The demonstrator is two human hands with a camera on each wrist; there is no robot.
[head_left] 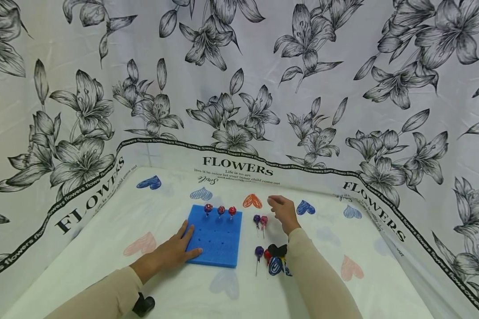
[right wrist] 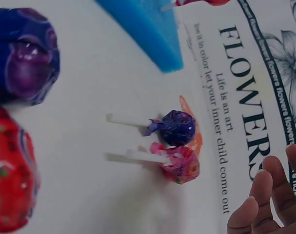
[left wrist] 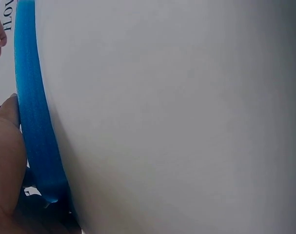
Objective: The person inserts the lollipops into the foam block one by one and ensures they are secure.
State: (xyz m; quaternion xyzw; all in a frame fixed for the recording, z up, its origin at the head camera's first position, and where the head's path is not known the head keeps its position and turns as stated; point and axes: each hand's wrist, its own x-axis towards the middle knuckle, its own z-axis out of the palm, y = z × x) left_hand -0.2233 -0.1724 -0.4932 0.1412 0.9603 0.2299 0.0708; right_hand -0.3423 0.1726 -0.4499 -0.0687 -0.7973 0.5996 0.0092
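Plainly, the head view gives the whole layout: a flat, squarish blue foam block [head_left: 215,258] lies on the white, heart-printed tabletop [head_left: 183,294], its matte face dotted with small holes. Three red lollipops [head_left: 221,210], round and glossy, stand upright in a row along its far edge. The left hand [head_left: 169,252] rests at the block's left side, its fingers spread and relaxed. To the right of the block, a purple lollipop [head_left: 257,219] and a pink lollipop [head_left: 264,220] lie side by side, and the right hand [head_left: 284,213] hovers near them, its fingers loosely bent and released. Nearer the person lies a cluster of wrapped lollipops [head_left: 259,251], partly hidden by the right forearm. The left wrist view takes in what the head view barely gives, the block's thick, smooth side wall, with part of the left hand against it and a sliver of red beyond. The right wrist view shows the crinkled, shiny wrappers of the pair, their heads touching and their smooth white sticks pointing away from the right hand's fingertips [right wrist: 263,183]; two cluster heads loom large at the opposite edge.
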